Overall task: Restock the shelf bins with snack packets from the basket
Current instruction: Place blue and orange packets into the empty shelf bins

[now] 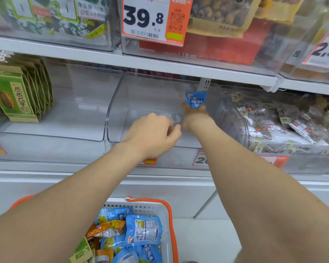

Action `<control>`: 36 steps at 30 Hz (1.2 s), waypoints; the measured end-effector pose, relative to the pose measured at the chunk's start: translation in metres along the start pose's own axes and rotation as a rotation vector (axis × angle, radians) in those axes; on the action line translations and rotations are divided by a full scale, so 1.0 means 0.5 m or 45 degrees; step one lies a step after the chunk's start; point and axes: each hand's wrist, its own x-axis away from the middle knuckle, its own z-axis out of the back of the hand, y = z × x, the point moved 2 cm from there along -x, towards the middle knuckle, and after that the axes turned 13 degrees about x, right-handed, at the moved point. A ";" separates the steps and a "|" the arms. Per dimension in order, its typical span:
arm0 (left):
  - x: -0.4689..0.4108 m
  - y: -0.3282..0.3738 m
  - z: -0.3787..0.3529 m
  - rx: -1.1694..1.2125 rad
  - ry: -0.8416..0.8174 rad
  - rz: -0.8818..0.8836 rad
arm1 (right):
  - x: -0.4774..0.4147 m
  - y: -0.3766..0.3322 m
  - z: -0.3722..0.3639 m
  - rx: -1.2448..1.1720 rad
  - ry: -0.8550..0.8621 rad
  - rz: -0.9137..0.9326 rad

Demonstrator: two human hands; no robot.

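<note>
My right hand (195, 115) reaches into the empty clear middle bin (110, 118) on the shelf and holds a small blue snack packet (195, 99) upright near the bin's right wall. My left hand (153, 135) hovers at the bin's front lip, fingers curled with nothing visible in them. Below, a white basket (165, 215) with orange handles holds several blue and orange snack packets (142, 231).
Left bin holds green seed packets (17, 93). Right bin (285, 126) is full of small dark wrapped snacks. An upper shelf carries clear bins and a 39.8 price tag (146, 18). Price labels run along the shelf's front edge.
</note>
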 end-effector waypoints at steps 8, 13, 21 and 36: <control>0.105 0.002 0.068 0.215 0.371 -0.436 | 0.213 -0.060 0.087 -0.020 0.530 0.330; 0.239 -0.015 0.113 -0.207 0.291 -0.755 | 0.352 -0.098 0.106 -0.032 0.738 0.498; 0.412 -0.191 0.060 -0.427 -0.753 0.143 | 0.498 -0.221 0.037 0.412 0.268 1.077; 0.498 -0.319 -0.016 -0.214 -0.844 0.420 | 0.504 -0.371 -0.299 1.071 -0.298 1.347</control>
